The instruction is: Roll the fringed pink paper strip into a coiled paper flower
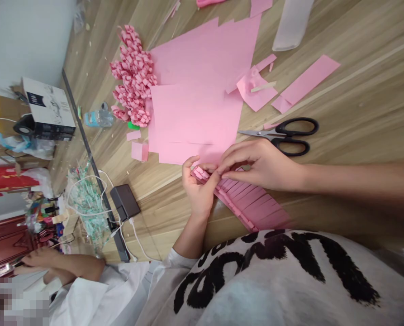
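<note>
Both hands are pinched onto the same fringed pink paper strip (252,203), which sits low in the middle of the view, right at the near edge of the tabletop (358,104). The left hand (198,188) has its fingers curled around the rolled-up end of the strip, thumb up. The right hand (259,165) comes in from 3 o'clock and is closed down on that same end, fingertips meeting the left thumb. The rest of the strip trails off toward 5 o'clock, its cut slits fanned out.

Just past the hands at 12 o'clock are big pink paper sheets (195,113). At about 1 o'clock from the right hand lie black-handled scissors (283,133), close but not touching. A pile of curled pink paper flowers (134,77) is up at 11 o'clock. Pink offcuts (305,83) lie at 1 o'clock, further out. Another person's forearm (62,265) rests down at 8 o'clock, well apart.
</note>
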Available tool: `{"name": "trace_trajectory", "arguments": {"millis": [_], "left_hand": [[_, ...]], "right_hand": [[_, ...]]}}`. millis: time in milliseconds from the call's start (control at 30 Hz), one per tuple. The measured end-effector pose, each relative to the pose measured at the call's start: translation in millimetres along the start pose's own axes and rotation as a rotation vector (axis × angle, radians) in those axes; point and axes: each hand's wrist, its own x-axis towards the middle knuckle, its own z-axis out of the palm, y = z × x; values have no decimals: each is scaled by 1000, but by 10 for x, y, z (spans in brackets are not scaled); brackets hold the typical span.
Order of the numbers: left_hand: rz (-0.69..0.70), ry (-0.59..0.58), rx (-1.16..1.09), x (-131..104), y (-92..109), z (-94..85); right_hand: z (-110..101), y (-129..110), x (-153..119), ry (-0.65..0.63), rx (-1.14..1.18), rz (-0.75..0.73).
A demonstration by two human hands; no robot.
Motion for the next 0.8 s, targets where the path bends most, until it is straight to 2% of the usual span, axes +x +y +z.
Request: {"name": "trace_trajectory", "arguments": {"millis": [400, 800], "left_hand": [[-60, 21, -26, 13, 48, 31], [-2, -11, 20, 0, 17, 7]], "right_hand": [[-35, -75, 32, -23, 80, 168], [-24, -8, 21, -32, 106, 173]]}}
